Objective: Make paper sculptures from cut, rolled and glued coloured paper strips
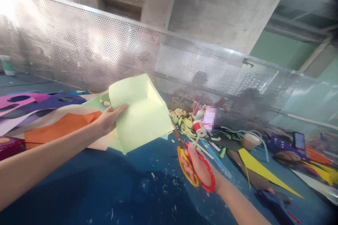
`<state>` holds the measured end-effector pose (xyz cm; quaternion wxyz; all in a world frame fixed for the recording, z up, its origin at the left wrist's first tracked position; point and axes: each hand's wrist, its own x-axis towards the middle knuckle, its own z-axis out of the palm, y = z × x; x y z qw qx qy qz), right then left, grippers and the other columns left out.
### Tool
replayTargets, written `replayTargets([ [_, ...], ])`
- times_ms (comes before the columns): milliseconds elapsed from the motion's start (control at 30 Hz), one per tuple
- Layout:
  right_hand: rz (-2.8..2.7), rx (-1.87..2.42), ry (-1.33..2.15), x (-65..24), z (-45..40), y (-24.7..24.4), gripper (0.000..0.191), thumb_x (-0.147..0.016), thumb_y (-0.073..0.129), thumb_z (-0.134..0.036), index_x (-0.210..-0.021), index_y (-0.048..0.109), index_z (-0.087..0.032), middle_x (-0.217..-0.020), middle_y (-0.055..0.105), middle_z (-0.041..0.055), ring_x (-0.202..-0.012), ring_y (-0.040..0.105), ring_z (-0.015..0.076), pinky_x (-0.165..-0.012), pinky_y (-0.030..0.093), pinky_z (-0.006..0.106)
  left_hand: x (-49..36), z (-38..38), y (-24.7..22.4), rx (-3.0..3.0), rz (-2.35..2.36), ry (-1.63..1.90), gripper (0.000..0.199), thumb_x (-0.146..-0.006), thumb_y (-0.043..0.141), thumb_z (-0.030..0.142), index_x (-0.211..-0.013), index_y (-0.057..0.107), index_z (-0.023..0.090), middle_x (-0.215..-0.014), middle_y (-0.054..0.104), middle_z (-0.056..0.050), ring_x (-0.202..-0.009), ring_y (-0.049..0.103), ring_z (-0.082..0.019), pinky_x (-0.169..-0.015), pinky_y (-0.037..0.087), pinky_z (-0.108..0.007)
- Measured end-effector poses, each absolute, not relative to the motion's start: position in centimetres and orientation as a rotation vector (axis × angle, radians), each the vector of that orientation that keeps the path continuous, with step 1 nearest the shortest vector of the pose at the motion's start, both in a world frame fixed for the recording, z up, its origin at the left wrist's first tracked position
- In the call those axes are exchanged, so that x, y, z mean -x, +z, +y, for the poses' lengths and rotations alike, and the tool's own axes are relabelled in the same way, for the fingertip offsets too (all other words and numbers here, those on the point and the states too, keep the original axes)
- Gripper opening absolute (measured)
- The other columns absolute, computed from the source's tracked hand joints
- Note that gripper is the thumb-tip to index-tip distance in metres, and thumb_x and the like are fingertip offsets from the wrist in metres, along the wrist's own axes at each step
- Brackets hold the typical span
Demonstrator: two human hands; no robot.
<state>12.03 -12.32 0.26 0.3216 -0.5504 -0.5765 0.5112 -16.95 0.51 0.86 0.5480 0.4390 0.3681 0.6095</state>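
My left hand [108, 119] pinches the left edge of a pale yellow-green sheet [139, 112], thumb on its face and fingers hidden behind. The sheet is held up off the table, its upper right part bent along a crease. In my right hand [194, 163] is a pair of scissors [208, 175] with one red and one yellow handle, fingers through the loops. Their blades point up and left to the sheet's right corner; whether paper lies between them I cannot tell. Behind my left hand lies an orange sheet [60, 126].
Small scraps dot the blue table [126, 190]. Purple cut-out sheets [58, 102] lie at left. Yellow-green pieces [185, 119], a red-and-white paper cup [200, 127] and a yellow pointed strip [266, 172] lie beyond my right hand. A phone [299, 141] rests far right. A perforated metal screen [79, 49] stands behind.
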Motion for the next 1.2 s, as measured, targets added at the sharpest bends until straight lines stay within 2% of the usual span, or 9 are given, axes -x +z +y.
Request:
replayTargets([
  [233, -1.532, 1.459, 1.263, -12.1, -12.3, -0.3, 0.05, -0.082, 0.033, -0.063, -0.058, 0.037, -0.02, -0.043, 0.031, -0.0077, -0.033, 0.025, 0.0054, -0.033, 0.023, 0.018, 16.9, 0.2, 1.2, -1.03, 0.891, 1.453, 0.026, -0.071, 0.068, 0.027, -0.096, 0.065, 0.021, -0.102, 0.068, -0.008, -0.08, 0.068, -0.02, -0.069, 0.058, -0.028],
  [367, -1.549, 1.478, 1.186, -12.0, -12.2, -0.4, 0.048, -0.082, 0.035, -0.061, -0.057, 0.036, -0.021, -0.041, 0.03, -0.0084, -0.032, 0.025, 0.0055, -0.031, 0.022, 0.018, 16.7, 0.1, 1.3, -1.004, 0.909, 1.462, 0.025, -0.071, 0.069, 0.026, -0.095, 0.065, 0.021, -0.096, 0.07, -0.007, -0.075, 0.068, -0.02, -0.066, 0.059, -0.029],
  [467, -1.542, 1.513, 1.179, -12.0, -12.1, -0.3, 0.048, -0.082, 0.036, -0.061, -0.056, 0.036, -0.021, -0.039, 0.032, -0.0083, -0.03, 0.029, 0.0064, -0.031, 0.025, 0.019, 16.8, 0.1, 1.4, -1.015, 0.88, 1.458, 0.023, -0.073, 0.067, 0.025, -0.095, 0.065, 0.02, -0.094, 0.071, -0.007, -0.074, 0.068, -0.018, -0.069, 0.058, -0.027],
  [600, -1.64, 1.359, 1.231, -12.0, -12.4, 0.3, 0.047, -0.084, 0.034, -0.059, -0.056, 0.038, -0.021, -0.045, 0.048, -0.003, -0.042, 0.05, 0.0128, -0.045, 0.043, 0.025, 17.0, 0.1, 1.5, -1.058, 0.834, 1.414, 0.028, -0.074, 0.066, 0.031, -0.1, 0.064, 0.02, -0.1, 0.069, -0.008, -0.083, 0.067, -0.019, -0.072, 0.057, -0.026],
  [667, -1.66, 1.311, 1.285, -11.9, -12.6, 0.7, 0.048, -0.083, 0.034, -0.06, -0.057, 0.039, -0.021, -0.048, 0.052, -0.0011, -0.048, 0.054, 0.015, -0.053, 0.047, 0.029, 17.0, 0.0, 1.5, -1.092, 0.825, 1.385, 0.032, -0.072, 0.068, 0.028, -0.102, 0.064, 0.021, -0.105, 0.068, -0.008, -0.089, 0.066, -0.021, -0.074, 0.056, -0.027],
  [767, -1.686, 1.298, 1.307, -11.8, -12.7, 1.1, 0.049, -0.081, 0.033, -0.064, -0.057, 0.039, -0.022, -0.052, 0.053, 0.0, -0.051, 0.055, 0.016, -0.059, 0.048, 0.031, 17.0, -0.4, 1.6, -1.149, 0.811, 1.328, 0.033, -0.071, 0.068, 0.024, -0.103, 0.064, 0.02, -0.109, 0.066, -0.008, -0.091, 0.065, -0.023, -0.076, 0.056, -0.029],
  [933, -1.744, 1.297, 1.269, -12.2, -12.6, 0.8, 0.048, -0.082, 0.028, -0.065, -0.065, 0.043, -0.023, -0.068, 0.06, 0.0027, -0.07, 0.059, 0.0192, -0.067, 0.048, 0.032, 16.6, -0.9, 1.6, -1.201, 0.803, 1.266, 0.033, -0.072, 0.067, 0.024, -0.104, 0.063, 0.018, -0.108, 0.066, -0.011, -0.088, 0.066, -0.025, -0.074, 0.056, -0.034],
  [1200, -1.699, 1.3, 1.295, -12.6, -12.4, 0.2, 0.053, -0.084, 0.022, -0.065, -0.072, 0.052, -0.022, -0.068, 0.06, 0.0035, -0.072, 0.06, 0.0199, -0.068, 0.048, 0.032, 16.2, -1.2, 1.6, -1.235, 0.802, 1.284, 0.034, -0.071, 0.068, 0.025, -0.103, 0.064, 0.017, -0.108, 0.066, -0.011, -0.089, 0.066, -0.026, -0.074, 0.056, -0.034],
])
